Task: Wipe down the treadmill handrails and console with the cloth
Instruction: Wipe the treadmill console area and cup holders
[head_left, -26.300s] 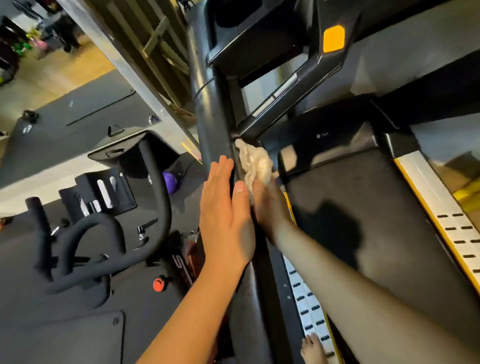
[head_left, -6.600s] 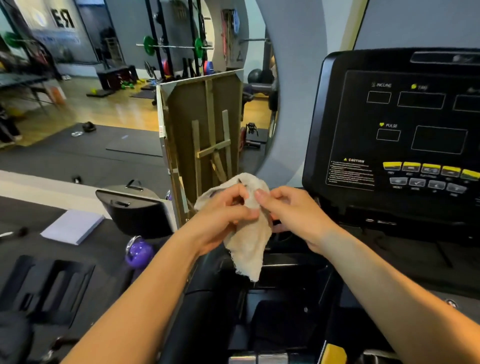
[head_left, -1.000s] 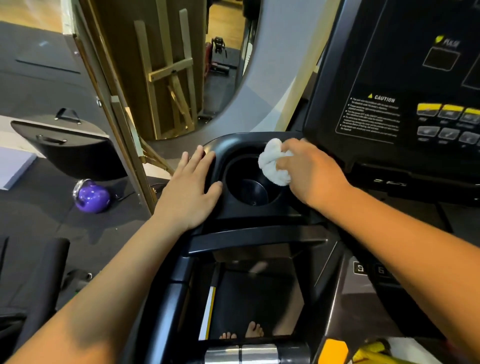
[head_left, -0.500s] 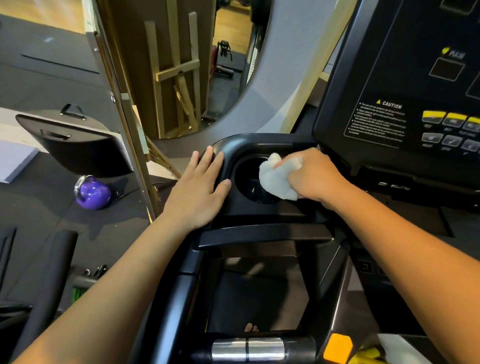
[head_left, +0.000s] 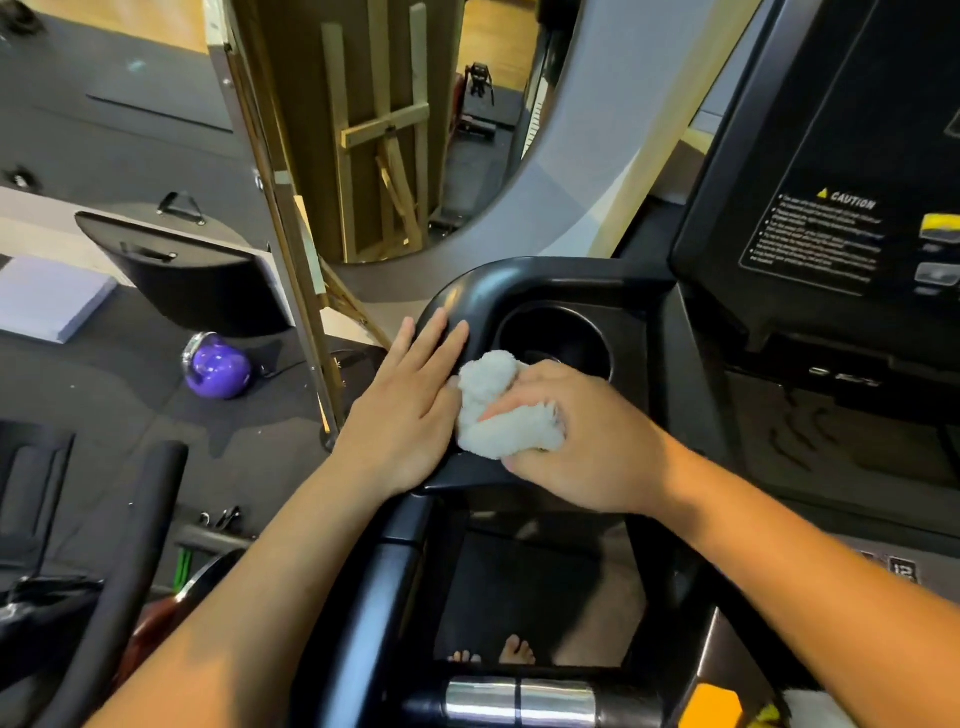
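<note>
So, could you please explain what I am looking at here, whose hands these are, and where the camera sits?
The camera is worn on a person's head, looking down at their own bare arms. The black machine is a treadmill: its console with a caution label is at upper right, and a round cup holder sits in the black tray beside it. The left hand rests flat on the tray's rim. The right hand grips a bunched white cloth, pressing it on the tray just below the cup holder. A purple kettlebell lies on the floor at left.
</note>
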